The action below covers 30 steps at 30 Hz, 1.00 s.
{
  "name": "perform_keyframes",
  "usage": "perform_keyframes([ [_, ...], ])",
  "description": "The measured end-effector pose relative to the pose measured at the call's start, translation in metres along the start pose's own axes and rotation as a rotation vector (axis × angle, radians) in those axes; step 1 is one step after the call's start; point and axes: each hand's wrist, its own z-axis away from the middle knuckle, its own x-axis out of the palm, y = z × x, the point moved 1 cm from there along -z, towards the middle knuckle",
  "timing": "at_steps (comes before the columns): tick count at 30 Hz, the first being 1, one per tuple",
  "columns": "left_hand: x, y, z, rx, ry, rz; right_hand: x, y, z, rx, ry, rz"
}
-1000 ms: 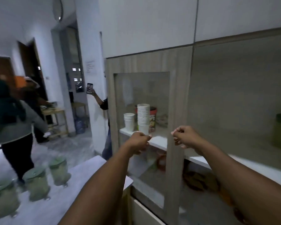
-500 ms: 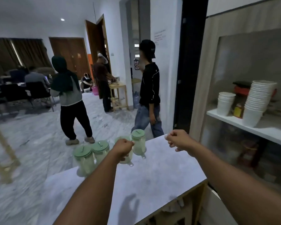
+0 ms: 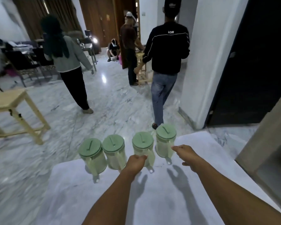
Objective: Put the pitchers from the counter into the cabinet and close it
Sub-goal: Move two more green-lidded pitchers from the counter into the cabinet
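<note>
Four clear pitchers with green lids stand in a row along the far edge of the white counter (image 3: 165, 202). From the left they are the first pitcher (image 3: 92, 153), the second pitcher (image 3: 114, 150), the third pitcher (image 3: 142, 146) and the fourth pitcher (image 3: 165, 140). My left hand (image 3: 136, 161) is curled around the handle of the third pitcher. My right hand (image 3: 185, 153) has its fingertips at the fourth pitcher's handle, with the thumb apart and nothing in it. The cabinet's wooden frame (image 3: 266, 140) shows at the right edge; its inside is hidden.
Beyond the counter is a marble floor where several people stand or walk, the nearest in a black top (image 3: 167, 51) just past the pitchers. A light wooden table (image 3: 8, 101) stands at the left. A white pillar (image 3: 206, 62) and a dark doorway are at the right.
My view has swung left from the cabinet to the counter. Both hands have moved forward and down to the pitcher handles. The person in black has walked further away.
</note>
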Motion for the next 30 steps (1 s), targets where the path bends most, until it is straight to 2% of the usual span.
perform_keyframes([
  [5,0.022,0.006,-0.036,-0.084,-0.029,0.122,0.012,-0.006,-0.064,0.065,-0.037,-0.043],
  [9,0.046,-0.019,-0.078,-0.113,-0.011,0.121,0.024,0.0,-0.091,0.124,-0.051,-0.138],
  [13,0.041,-0.003,-0.061,-0.079,-0.032,0.164,0.029,-0.004,-0.087,0.061,-0.074,-0.177],
  [16,0.028,0.011,-0.045,-0.055,-0.014,0.201,0.021,-0.008,-0.074,0.042,-0.011,-0.214],
  [21,0.009,0.037,0.003,-0.049,-0.113,0.235,-0.004,-0.014,-0.013,0.009,0.082,-0.35],
  [30,0.038,0.058,0.149,0.206,-0.371,0.142,-0.083,0.041,0.176,-0.051,0.419,-0.485],
])
